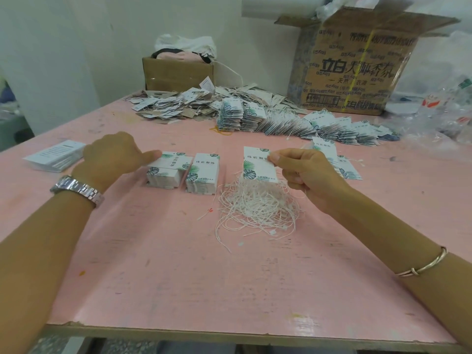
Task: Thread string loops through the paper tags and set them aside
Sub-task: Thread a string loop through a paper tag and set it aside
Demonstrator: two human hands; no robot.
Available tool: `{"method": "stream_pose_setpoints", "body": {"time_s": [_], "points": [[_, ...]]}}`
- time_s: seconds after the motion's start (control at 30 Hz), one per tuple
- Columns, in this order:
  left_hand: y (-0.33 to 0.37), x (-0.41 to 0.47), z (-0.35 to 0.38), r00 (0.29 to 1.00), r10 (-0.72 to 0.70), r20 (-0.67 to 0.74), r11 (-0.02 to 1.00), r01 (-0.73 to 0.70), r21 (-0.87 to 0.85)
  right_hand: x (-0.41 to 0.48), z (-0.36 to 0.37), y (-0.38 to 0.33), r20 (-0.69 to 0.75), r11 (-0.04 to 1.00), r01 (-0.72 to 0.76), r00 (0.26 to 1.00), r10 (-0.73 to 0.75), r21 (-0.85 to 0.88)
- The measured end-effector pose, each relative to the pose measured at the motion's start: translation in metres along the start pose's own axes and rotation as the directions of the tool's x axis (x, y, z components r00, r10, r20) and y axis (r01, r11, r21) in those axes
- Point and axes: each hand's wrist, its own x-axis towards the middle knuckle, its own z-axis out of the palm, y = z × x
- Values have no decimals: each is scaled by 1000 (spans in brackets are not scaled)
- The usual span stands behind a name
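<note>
I log the right hand (304, 175) pinching one light, stiff paper tag (256, 163) by its top edge just above the string pile (255, 208), while the left hand (115, 157), left of that pile, nips the top tag (169, 160) between thumb and curled fingers.

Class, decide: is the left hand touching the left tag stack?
Touching. In the head view the thumb of the left hand lies on top of the left tag stack, no gap between.
</note>
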Motion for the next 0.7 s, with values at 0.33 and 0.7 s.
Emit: {"method": "stream_pose_setpoints", "body": {"time_s": [0.33,0.7], "points": [[0,7,-4,988,-92,121,972,116,-206,1,1,2,-1,1000,-10,1000,10,-11],[0,4,-10,965,-156,208,962,197,-190,0,2,3,15,1000,-19,1000,19,-24]]}}
